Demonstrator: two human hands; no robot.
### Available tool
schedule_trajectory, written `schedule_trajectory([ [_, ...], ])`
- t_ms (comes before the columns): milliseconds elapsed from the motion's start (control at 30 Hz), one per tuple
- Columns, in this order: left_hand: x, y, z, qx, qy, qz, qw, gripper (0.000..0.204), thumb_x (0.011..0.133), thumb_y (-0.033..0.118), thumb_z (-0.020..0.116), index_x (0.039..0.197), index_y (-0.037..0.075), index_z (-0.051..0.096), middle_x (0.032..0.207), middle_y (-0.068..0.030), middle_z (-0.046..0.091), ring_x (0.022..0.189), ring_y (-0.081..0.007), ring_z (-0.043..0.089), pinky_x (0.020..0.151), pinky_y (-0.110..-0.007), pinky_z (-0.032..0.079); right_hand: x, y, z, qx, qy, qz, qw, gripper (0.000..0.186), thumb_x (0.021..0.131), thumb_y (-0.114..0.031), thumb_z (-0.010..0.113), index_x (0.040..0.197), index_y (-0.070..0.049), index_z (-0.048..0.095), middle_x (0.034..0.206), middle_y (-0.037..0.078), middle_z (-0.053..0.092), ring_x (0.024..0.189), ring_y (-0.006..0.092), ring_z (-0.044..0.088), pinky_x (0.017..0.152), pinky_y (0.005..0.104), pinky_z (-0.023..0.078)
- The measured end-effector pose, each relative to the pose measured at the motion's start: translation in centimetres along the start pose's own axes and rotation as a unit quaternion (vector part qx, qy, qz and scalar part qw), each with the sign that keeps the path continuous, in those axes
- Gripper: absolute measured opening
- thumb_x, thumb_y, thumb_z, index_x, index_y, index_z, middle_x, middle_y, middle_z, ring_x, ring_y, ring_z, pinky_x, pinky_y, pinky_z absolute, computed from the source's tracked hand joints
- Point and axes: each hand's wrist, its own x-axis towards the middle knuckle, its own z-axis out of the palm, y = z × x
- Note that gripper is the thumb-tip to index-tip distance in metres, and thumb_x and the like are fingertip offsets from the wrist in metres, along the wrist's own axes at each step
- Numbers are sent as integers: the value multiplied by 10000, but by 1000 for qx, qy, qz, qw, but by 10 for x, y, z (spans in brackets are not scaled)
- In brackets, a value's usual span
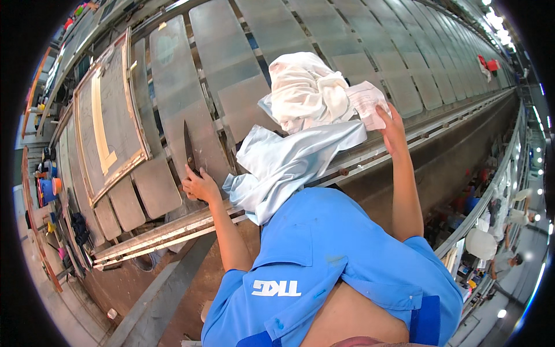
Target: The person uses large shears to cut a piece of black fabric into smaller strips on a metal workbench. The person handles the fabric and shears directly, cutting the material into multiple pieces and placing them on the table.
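Observation:
My left hand [200, 186] is closed around the handles of a pair of dark scissors [188, 139], whose blades point away from me over a grey board. In my right hand [394, 132] is a white printed slip of paper [366, 103], pinched at its right edge. Between my hands lies a crumpled light blue cloth [289, 155], which hangs over the near edge of the bench. Beyond it, a bunched white cloth [306, 89] rests on the boards, touching the blue one and the paper.
Flat grey boards [219, 46] stand in a long row with gaps between them. A wooden-framed screen [107, 118] with tan tape lies on the left ones. A metal rail [445, 124] runs along the near edge. Red items [491, 65] lie far right. Other people [509, 263] are beyond.

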Motion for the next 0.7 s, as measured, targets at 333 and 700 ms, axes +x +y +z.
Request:
schedule_trajectory([
  [333,6,10,-3,-21,29,22,999,598,860,347,701,1392,146,519,1360,-111,467,1224,-329,451,947,-544,350,-28,30,13,190,-15,20,981,397,868,-12,707,1239,-6,566,1158,99,657,1044,219,655,856,377,549],
  [700,-118,260,-117,-454,-341,396,722,367,867,220,738,1146,6,632,940,-167,661,851,-261,610,850,-370,467,-63,2,65,215,35,-86,972,414,836,33,723,1220,21,569,1160,119,653,1058,198,637,925,338,507],
])
